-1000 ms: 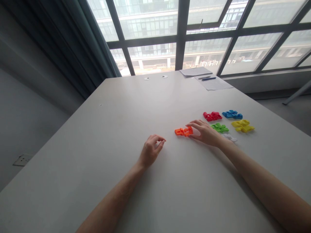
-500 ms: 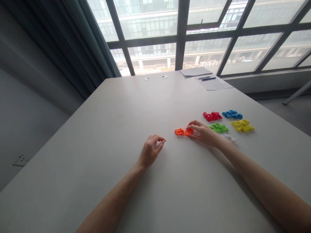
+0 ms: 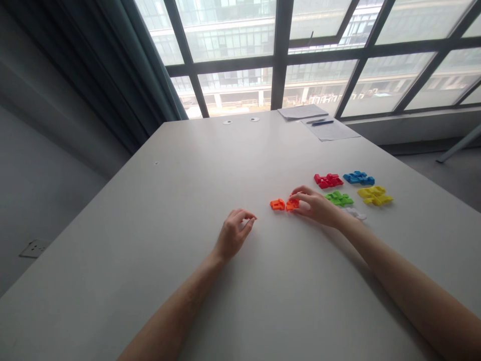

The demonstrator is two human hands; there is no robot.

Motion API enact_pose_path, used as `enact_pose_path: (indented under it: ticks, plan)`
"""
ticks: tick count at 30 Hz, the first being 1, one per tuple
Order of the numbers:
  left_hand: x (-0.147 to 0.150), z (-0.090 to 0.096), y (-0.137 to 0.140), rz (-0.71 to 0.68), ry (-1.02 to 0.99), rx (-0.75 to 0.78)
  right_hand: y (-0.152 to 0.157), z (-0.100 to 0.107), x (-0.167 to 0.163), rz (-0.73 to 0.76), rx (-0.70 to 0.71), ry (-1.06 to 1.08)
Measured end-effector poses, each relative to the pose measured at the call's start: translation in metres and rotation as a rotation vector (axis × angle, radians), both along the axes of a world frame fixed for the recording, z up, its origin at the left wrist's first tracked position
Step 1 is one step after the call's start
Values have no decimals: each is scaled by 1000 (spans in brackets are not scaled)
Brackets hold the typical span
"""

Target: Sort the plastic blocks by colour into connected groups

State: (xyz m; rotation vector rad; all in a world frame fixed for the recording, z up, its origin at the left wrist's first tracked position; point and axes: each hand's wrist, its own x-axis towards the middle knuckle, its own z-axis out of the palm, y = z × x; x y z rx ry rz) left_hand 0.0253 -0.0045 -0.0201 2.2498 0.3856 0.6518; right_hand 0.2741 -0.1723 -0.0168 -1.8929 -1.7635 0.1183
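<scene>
My right hand [image 3: 313, 204] has its thumb and fingers around an orange plastic piece [image 3: 292, 205], which is partly covered by the fingers and sits on the table. Just left of it, almost touching, lies another orange plastic piece [image 3: 277, 204]. My left hand [image 3: 235, 230] rests on the tabletop further left, fingers curled and thumb tip meeting the index finger, with nothing visible in the pinch. Behind my right hand lie green plastic pieces [image 3: 339, 198], and white pieces [image 3: 355, 213] are partly hidden by the wrist.
Red pieces [image 3: 328, 180], blue pieces [image 3: 359, 177] and yellow pieces [image 3: 375, 195] lie in clusters on the right of the white table [image 3: 210, 165]. At the far edge are paper sheets [image 3: 334, 131] with a blue pen [image 3: 322, 122]. A curtain [image 3: 112, 65] hangs at left.
</scene>
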Motion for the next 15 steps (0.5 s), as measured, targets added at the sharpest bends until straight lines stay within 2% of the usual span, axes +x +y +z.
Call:
enact_pose_path:
  ticks: [8,15]
  plan:
    - [0,1,0,-3,5,-8,1,-1,-2,-15,-41,32]
    - [0,0,0,0,6,5,0,-1,-3,-22,9,46]
